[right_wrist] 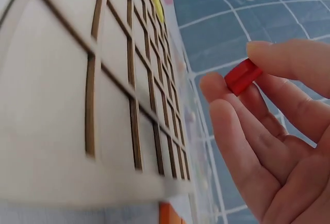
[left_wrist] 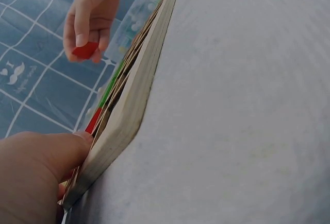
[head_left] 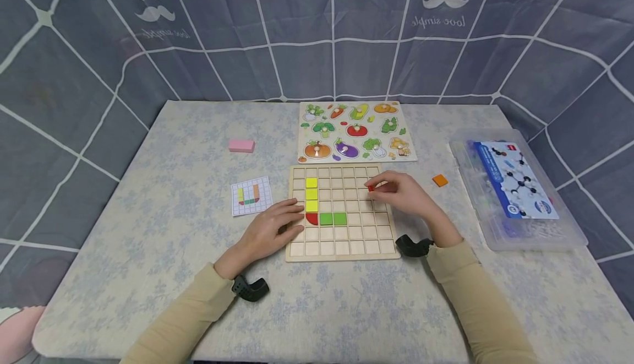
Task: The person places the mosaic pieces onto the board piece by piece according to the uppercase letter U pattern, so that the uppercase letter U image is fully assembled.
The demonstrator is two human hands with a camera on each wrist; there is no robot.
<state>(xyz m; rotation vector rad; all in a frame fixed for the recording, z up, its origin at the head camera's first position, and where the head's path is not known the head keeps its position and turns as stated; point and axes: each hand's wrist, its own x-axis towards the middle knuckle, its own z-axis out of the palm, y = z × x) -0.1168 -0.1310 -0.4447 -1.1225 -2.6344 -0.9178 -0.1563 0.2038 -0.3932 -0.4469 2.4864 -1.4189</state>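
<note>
My right hand (head_left: 403, 192) pinches a small red piece (right_wrist: 242, 76) between thumb and fingertips, above the right part of the wooden grid board (head_left: 342, 257). In the left wrist view the red piece is held up off the board. My left hand (head_left: 269, 231) rests at the board's left edge, fingers relaxed and fingertips on the rim. On the grid, yellow squares (head_left: 311, 194) form a column at left. Below them lies a red quarter-round piece (head_left: 312, 219), with two green squares (head_left: 333, 219) in a row to its right.
Left of the board lies a pattern card (head_left: 251, 196), with a pink block (head_left: 241, 146) farther back. A vegetable puzzle (head_left: 356, 131) lies behind the board. An orange square (head_left: 440, 180) and a clear plastic case (head_left: 517, 188) are at right.
</note>
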